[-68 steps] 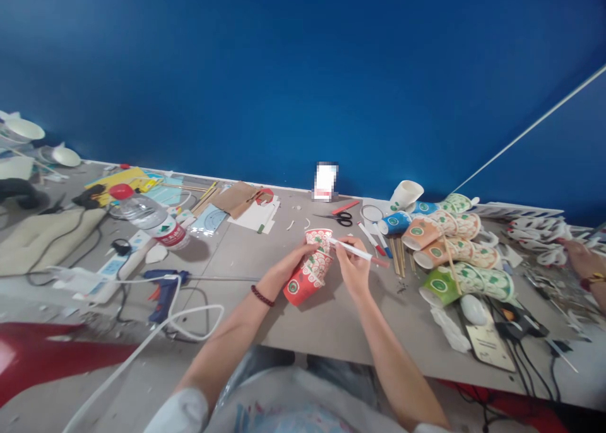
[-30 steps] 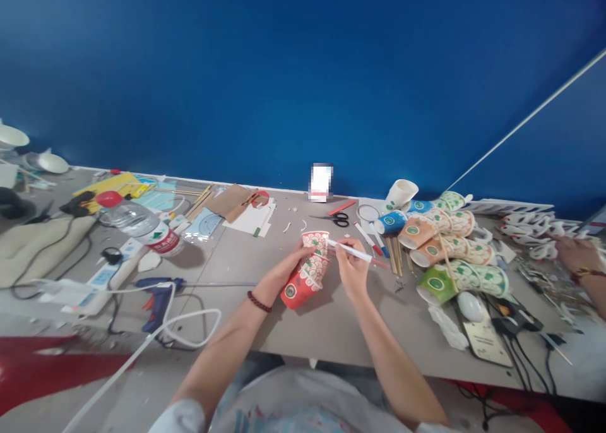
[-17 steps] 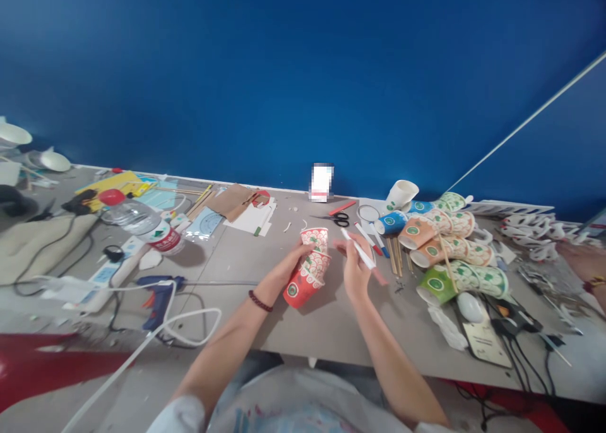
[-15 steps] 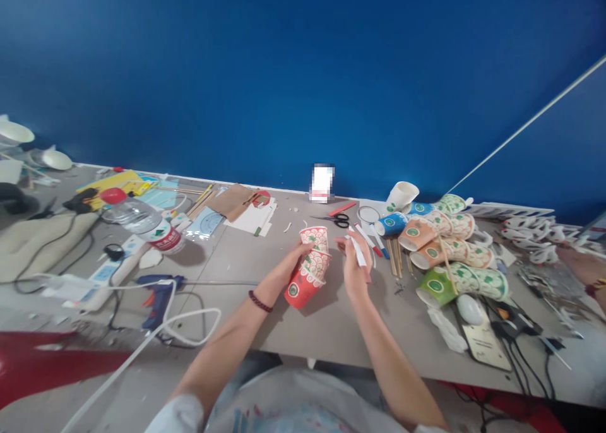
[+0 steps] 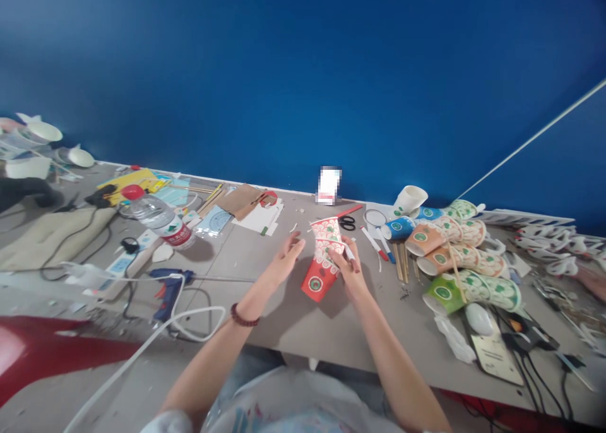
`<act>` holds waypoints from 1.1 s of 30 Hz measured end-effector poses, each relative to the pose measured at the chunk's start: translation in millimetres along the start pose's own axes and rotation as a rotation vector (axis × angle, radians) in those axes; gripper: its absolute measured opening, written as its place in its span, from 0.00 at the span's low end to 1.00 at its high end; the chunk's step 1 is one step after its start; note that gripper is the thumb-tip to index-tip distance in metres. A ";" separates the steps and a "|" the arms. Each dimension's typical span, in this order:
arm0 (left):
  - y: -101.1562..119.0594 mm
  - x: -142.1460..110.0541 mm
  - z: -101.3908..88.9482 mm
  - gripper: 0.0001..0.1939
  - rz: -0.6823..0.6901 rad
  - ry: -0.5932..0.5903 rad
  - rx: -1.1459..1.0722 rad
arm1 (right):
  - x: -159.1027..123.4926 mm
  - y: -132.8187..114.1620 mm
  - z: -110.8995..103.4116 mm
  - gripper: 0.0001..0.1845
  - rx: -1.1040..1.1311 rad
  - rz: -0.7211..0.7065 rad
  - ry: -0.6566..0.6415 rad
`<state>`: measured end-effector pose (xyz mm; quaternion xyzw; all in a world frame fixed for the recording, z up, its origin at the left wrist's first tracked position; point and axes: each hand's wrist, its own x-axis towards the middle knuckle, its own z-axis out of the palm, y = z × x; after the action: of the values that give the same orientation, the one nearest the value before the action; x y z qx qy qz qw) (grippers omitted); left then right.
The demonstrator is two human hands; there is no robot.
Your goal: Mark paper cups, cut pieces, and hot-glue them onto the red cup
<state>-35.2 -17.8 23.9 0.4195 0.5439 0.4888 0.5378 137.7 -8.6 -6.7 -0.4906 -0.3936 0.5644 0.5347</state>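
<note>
A red patterned paper cup (image 5: pixel 324 258) is held up over the grey table (image 5: pixel 293 319), mouth toward the wall. My right hand (image 5: pixel 349 267) grips the cup on its right side, with a white marker pen (image 5: pixel 348 251) still tucked between its fingers. My left hand (image 5: pixel 286 258) hovers just left of the cup, fingers spread and apart from it, a dark bead bracelet (image 5: pixel 242 316) on the wrist.
To the right lie a pile of coloured paper cups (image 5: pixel 454 256), wooden sticks (image 5: pixel 402 262) and markers (image 5: pixel 376 242). Black scissors (image 5: pixel 347 221) lie beyond the cup. A water bottle (image 5: pixel 158 218), blue glue gun (image 5: pixel 168 284), power strip (image 5: pixel 116 266) and cables crowd the left.
My left hand has let go of the cup and opened. My right hand, which held only the pen beside the cup, now grips the cup too. The view shifted slightly left.
</note>
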 end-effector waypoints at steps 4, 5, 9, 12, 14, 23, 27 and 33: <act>-21.6 -21.7 -61.1 0.24 0.190 0.331 0.304 | -0.5 -2.7 -3.1 0.36 0.014 0.022 0.017; -28.0 -28.6 -79.3 0.25 0.224 0.418 0.350 | -1.0 -2.8 -3.1 0.36 0.015 0.021 0.010; -51.6 -57.8 -147.7 0.26 0.279 0.732 0.675 | -3.5 -3.7 -1.6 0.34 -0.003 0.011 -0.016; -63.5 -77.0 -179.4 0.27 0.229 0.948 1.003 | -4.3 -4.8 -0.8 0.35 0.018 0.008 -0.032; -67.7 -86.7 -189.1 0.27 0.186 0.967 1.154 | -4.1 -5.2 -0.8 0.35 0.024 -0.001 -0.032; -71.0 -103.3 -212.1 0.26 0.008 1.063 1.366 | -3.5 -6.7 0.8 0.34 0.032 0.000 -0.010; -74.3 -107.9 -223.9 0.21 -0.106 0.962 1.404 | -4.1 -5.4 0.1 0.34 0.032 0.004 -0.037; -76.6 -115.7 -220.6 0.17 -0.015 0.918 1.339 | -5.4 -6.9 0.9 0.34 0.027 0.028 -0.033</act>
<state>-241.3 -162.3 -43.6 0.4062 0.8903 0.1795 -0.1006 138.0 -13.1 0.9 -0.4794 -0.3877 0.5850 0.5269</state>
